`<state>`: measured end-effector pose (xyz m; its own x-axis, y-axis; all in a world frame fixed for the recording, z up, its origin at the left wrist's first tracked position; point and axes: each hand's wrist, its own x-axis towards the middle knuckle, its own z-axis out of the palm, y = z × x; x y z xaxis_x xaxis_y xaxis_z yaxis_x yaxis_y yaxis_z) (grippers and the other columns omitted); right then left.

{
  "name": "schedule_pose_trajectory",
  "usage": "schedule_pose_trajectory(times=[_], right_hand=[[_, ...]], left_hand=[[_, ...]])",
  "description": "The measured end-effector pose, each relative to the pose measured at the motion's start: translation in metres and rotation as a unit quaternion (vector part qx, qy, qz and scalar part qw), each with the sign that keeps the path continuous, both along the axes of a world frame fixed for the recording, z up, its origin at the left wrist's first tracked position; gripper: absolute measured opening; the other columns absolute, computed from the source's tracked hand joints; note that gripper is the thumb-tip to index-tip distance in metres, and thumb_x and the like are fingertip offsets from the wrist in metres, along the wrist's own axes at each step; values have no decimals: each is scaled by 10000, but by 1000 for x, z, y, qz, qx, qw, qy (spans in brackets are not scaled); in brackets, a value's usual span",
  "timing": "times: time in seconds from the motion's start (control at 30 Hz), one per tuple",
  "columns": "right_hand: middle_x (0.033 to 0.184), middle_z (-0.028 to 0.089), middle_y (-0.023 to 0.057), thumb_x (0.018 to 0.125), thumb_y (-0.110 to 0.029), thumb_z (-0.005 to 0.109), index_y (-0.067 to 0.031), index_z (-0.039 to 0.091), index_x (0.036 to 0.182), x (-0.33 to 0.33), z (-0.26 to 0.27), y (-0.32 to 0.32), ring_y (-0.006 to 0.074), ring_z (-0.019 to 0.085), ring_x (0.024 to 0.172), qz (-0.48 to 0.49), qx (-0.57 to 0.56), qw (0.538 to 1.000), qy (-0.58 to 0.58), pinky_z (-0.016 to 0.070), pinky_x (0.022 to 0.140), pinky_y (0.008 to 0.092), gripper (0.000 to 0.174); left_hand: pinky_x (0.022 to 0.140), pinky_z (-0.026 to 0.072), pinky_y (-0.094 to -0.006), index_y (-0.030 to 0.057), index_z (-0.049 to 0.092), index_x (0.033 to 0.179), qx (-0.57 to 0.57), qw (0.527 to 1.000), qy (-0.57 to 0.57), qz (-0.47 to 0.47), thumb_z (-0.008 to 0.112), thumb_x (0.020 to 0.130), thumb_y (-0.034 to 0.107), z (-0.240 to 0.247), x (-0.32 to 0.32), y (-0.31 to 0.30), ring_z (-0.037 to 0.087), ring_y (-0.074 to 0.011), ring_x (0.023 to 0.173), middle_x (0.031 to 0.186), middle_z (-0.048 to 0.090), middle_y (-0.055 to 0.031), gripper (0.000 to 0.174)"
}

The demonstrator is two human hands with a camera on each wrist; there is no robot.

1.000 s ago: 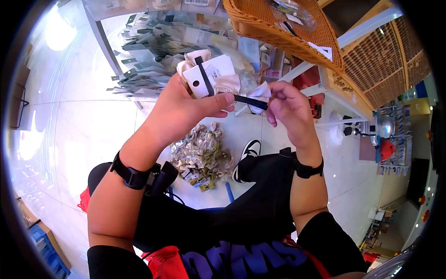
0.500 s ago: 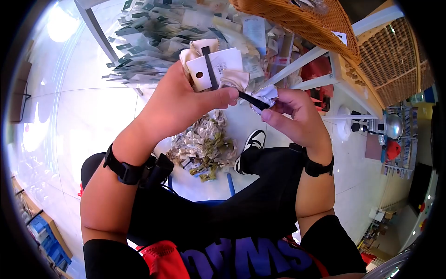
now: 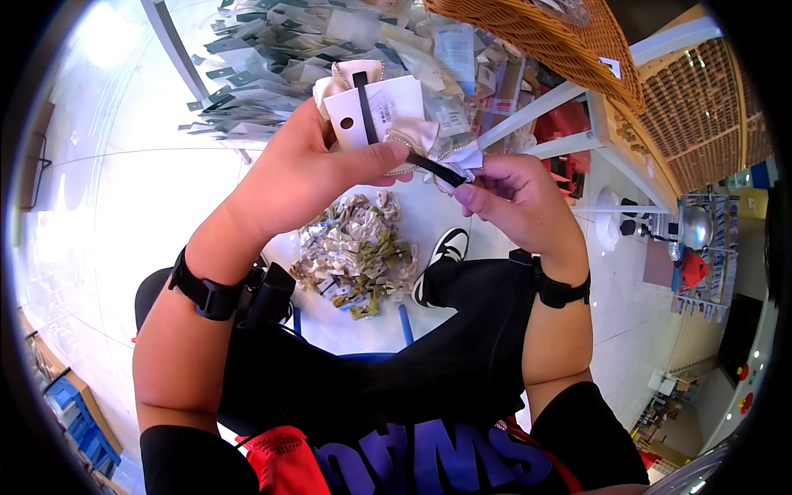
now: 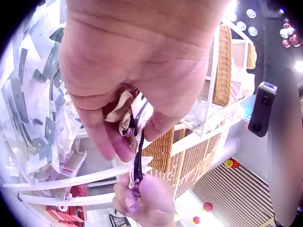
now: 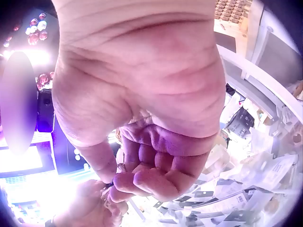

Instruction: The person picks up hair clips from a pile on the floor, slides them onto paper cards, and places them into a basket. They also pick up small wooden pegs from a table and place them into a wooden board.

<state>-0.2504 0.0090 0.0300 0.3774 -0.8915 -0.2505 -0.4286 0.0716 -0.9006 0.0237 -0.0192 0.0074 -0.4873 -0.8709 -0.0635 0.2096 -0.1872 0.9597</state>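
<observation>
In the head view my left hand grips a white card with a round hole, plus cream bows with beaded trim. One black strip crosses the card beside the upper bow. Under the left thumb lies a second bow hair clip, its black strip pointing to the right. My right hand pinches that clip's far end between thumb and fingers. Seen from the left wrist, the clip spans the space between both hands. The left palm hides part of the bundle.
On the floor below lies a heap of bagged cream and olive bows. Many packets with dark tabs fill the rack ahead. A wicker basket and white frame bars stand at upper right.
The right thumb has come onto the end of the black strip, where the fingers earlier held the bow's edge. Both hands have shifted a little within the view; the left keeps its grip.
</observation>
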Motion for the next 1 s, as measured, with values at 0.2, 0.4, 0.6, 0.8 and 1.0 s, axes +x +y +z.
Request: schedule_pose_trajectory(times=[0.2,0.4,0.6,0.8,1.0], right_hand=[[764,685,4,977,-191,759,8,771,1037,-6,2,-4,47,587,682,-2,-43,999,18,458,633,222,208],[765,714,28,1000,-258,741,6,781,1045,-22,0,-8,65,599,655,-34,-48,998,-8,485,606,231,271],[780,725,39,1026,-245,706,20,781,1070,-19,-2,-11,68,607,657,-43,-75,996,6,496,609,234,279],[782,728,41,1021,-211,712,32,775,1038,-10,-5,-10,75,621,676,-65,-73,995,26,503,635,248,252],[789,727,48,1012,-171,713,32,777,981,-2,-2,-7,90,626,680,-59,-48,997,34,501,637,259,216]], left_hand=[[1006,606,-496,-8,432,1492,114,983,141,-22,435,1056,249,-5,7,-4,714,-422,1144,1342,657,-222,506],[986,615,-476,36,487,1468,92,984,147,26,489,1100,203,-7,0,-4,712,-333,1162,1321,667,-181,405],[961,632,-437,38,603,1344,63,987,80,127,607,1087,242,-11,-9,-1,695,-194,1126,1251,697,-87,328],[903,654,-384,48,647,1291,13,989,36,146,676,1052,238,-15,-13,1,711,-147,1026,1152,730,-42,306],[884,654,-368,49,614,1348,7,980,34,194,692,1041,215,-15,-21,5,727,-144,1019,1129,747,-36,358]])
